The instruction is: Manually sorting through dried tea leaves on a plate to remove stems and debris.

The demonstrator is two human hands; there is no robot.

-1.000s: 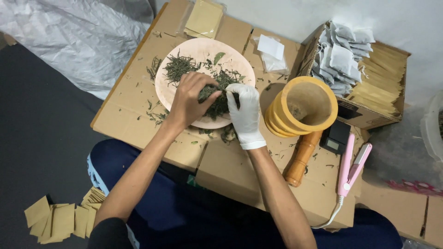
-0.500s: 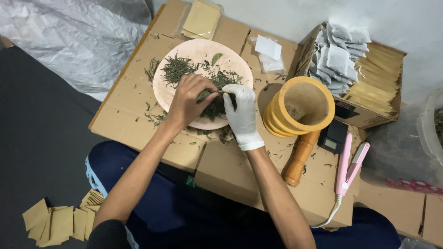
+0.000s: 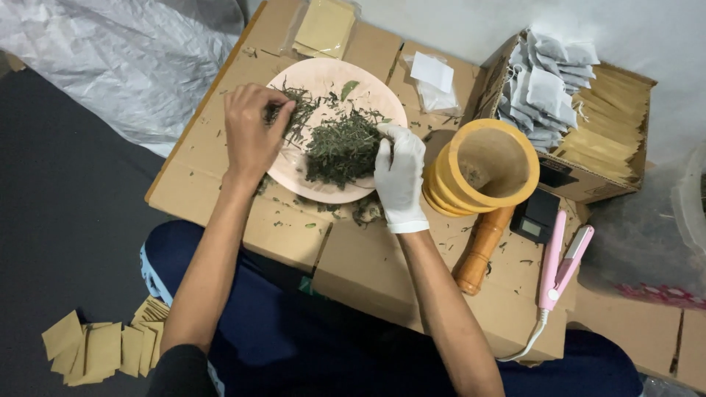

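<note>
To your right of the cardboard desk (image 3: pixel 368 272) you see a wooden mortar (image 3: pixel 489 165) lying tilted on its side, mouth open toward you. Just below it lies a wooden pestle (image 3: pixel 482 254). Beside the pestle sits a small black scale (image 3: pixel 537 217), and next to that a pink heat sealer (image 3: pixel 562 257) with a white cord. At the far right stands an open cardboard box (image 3: pixel 588 125) holding white filter bags and brown paper sachets. At the far edge you find a clear packet of tan sachets (image 3: pixel 323 28). On the floor at lower left lie loose brown sachets (image 3: pixel 103 349). A plastic sheet (image 3: pixel 118 62) covers the upper left.
</note>
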